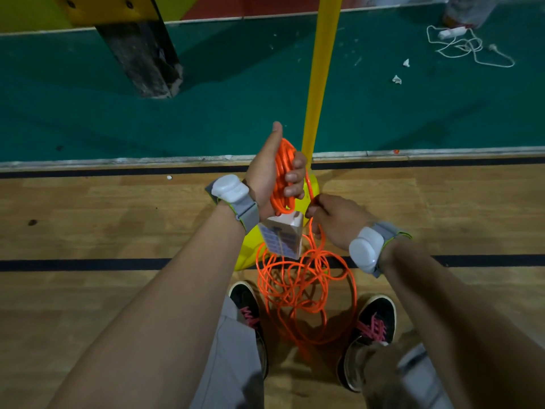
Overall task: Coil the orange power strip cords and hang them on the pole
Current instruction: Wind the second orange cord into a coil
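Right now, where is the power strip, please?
The power strip hangs mid-view below the orange coil in the left hand, over the yellow base.

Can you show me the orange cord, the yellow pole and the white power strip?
orange cord [283, 172], head view, the coiled loops
yellow pole [322, 69], head view, mid-shaft
power strip [280, 240], head view, its socket face

Cord [306, 290]: bright orange, uniform, no markings; power strip [280, 237]: white body, socket face w/ blue-grey grid of squares; pole [320, 84] + base [247, 258]: plain yellow. Wood floor [118, 225]: tan grain w/ black lines; far floor [206, 113]: dark green, white edge stripe, white scraps [397, 79]; far cable [469, 48]: white. Shoes [377, 317]: black, pink laces, pale soles; trousers [233, 364]: grey; wrist units [227, 187]: white, grey straps w/ lime-green trim.
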Tool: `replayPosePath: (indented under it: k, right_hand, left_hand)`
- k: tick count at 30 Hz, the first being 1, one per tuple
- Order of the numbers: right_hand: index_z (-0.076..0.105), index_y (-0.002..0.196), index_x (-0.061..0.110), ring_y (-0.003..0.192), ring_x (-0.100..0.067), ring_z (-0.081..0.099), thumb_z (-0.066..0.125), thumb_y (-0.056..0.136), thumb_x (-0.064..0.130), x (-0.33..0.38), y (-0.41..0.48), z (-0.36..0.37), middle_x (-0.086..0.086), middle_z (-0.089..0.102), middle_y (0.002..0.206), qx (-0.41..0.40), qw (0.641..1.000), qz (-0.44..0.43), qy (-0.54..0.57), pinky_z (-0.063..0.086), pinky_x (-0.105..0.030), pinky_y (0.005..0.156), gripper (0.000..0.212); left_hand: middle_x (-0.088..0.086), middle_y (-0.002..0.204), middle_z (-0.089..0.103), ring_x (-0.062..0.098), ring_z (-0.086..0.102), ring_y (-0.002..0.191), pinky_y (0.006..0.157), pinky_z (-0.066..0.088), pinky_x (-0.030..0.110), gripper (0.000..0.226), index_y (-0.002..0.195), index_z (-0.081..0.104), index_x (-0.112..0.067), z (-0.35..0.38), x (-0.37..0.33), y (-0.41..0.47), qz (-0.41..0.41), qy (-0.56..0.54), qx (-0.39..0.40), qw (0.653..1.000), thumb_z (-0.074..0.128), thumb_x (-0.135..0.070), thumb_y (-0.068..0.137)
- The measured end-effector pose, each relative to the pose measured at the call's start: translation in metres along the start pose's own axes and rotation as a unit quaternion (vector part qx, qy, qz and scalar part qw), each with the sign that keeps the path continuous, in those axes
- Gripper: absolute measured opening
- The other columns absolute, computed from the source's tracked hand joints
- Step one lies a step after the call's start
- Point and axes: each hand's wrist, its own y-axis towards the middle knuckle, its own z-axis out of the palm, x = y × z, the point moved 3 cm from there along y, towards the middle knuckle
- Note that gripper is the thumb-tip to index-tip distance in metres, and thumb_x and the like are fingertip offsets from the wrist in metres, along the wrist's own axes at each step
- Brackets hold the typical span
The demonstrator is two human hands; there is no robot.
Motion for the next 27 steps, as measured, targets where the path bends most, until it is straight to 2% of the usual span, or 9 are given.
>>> replayPosePath:
  k: [4, 7, 10, 14, 16, 19, 23, 27]
  right_hand:
    - [0.064, 0.09, 0.034, 0.077, -0.028, 0.068, 0.046, 0.109, 0.044, 0.001, 0.001, 0.0, 0.001, 0.066, 0.079, -0.014, 1.0, -0.02, 0.011, 0.057, -0.046, 0.074, 0.027]
    - [0.071, 0.092, 0.033, 0.08, -0.025, 0.065, 0.044, 0.11, 0.045, 0.003, 0.0, -0.004, 0.007, 0.061, 0.076, -0.018, 0.999, -0.025, 0.014, 0.054, -0.04, 0.076, 0.035]
    - [0.075, 0.088, 0.029, 0.077, -0.026, 0.065, 0.042, 0.11, 0.052, 0.005, -0.003, -0.009, 0.004, 0.063, 0.075, -0.027, 0.999, 0.001, 0.033, 0.051, -0.037, 0.072, 0.045]
    - [0.07, 0.1, 0.027, 0.089, -0.03, 0.069, 0.047, 0.108, 0.047, -0.003, -0.002, -0.005, -0.003, 0.073, 0.094, -0.013, 1.0, 0.009, -0.008, 0.057, -0.044, 0.082, 0.032]
    - [0.068, 0.107, 0.027, 0.093, -0.027, 0.069, 0.051, 0.107, 0.04, -0.007, 0.0, -0.001, -0.002, 0.075, 0.102, 0.011, 0.999, 0.019, -0.048, 0.057, -0.037, 0.079, 0.021]
    - [0.068, 0.105, 0.028, 0.089, -0.018, 0.069, 0.052, 0.107, 0.033, -0.005, 0.0, 0.001, 0.006, 0.076, 0.097, 0.036, 0.998, 0.024, -0.048, 0.046, -0.023, 0.063, 0.017]
    - [0.068, 0.111, 0.028, 0.085, -0.027, 0.068, 0.049, 0.109, 0.04, -0.001, -0.002, 0.0, -0.002, 0.072, 0.094, 0.026, 0.999, 0.001, -0.038, 0.052, -0.035, 0.072, 0.022]
    - [0.066, 0.11, 0.024, 0.083, -0.032, 0.066, 0.05, 0.109, 0.045, -0.002, -0.001, -0.002, -0.005, 0.068, 0.089, 0.008, 0.999, -0.009, -0.031, 0.053, -0.041, 0.073, 0.026]
  left_hand:
    - [-0.002, 0.051, 0.035, 0.016, 0.031, 0.038, 0.061, 0.022, 0.037, 0.083, 0.062, 0.052, -0.018, -0.004, -0.001, 0.004, 0.022, -0.018, -0.028, 0.999, 0.023, -0.085, 0.1]
    - [-0.002, 0.052, 0.035, 0.017, 0.032, 0.038, 0.06, 0.026, 0.038, 0.082, 0.063, 0.052, -0.018, -0.008, -0.002, 0.007, 0.037, -0.031, -0.042, 0.998, 0.024, -0.086, 0.099]
    - [-0.002, 0.052, 0.036, 0.017, 0.032, 0.039, 0.059, 0.032, 0.037, 0.08, 0.065, 0.051, -0.018, -0.009, -0.003, 0.006, 0.048, -0.04, -0.048, 0.997, 0.023, -0.084, 0.1]
    - [-0.003, 0.052, 0.037, 0.015, 0.032, 0.038, 0.057, 0.031, 0.035, 0.078, 0.065, 0.05, -0.019, -0.011, -0.007, 0.006, 0.067, -0.069, -0.067, 0.993, 0.023, -0.082, 0.103]
    - [-0.003, 0.051, 0.036, 0.015, 0.031, 0.037, 0.057, 0.026, 0.034, 0.078, 0.065, 0.05, -0.018, -0.014, -0.009, 0.007, 0.078, -0.09, -0.08, 0.99, 0.023, -0.081, 0.104]
    - [-0.003, 0.05, 0.036, 0.016, 0.032, 0.036, 0.058, 0.025, 0.036, 0.077, 0.065, 0.05, -0.018, -0.016, -0.009, 0.009, 0.091, -0.1, -0.096, 0.986, 0.023, -0.079, 0.104]
    - [-0.003, 0.051, 0.036, 0.017, 0.032, 0.037, 0.055, 0.029, 0.035, 0.075, 0.067, 0.048, -0.018, -0.018, -0.009, 0.01, 0.1, -0.097, -0.119, 0.983, 0.022, -0.078, 0.105]
    - [-0.003, 0.05, 0.036, 0.016, 0.032, 0.036, 0.052, 0.027, 0.034, 0.074, 0.067, 0.048, -0.018, -0.02, -0.011, 0.012, 0.11, -0.102, -0.138, 0.979, 0.023, -0.077, 0.105]
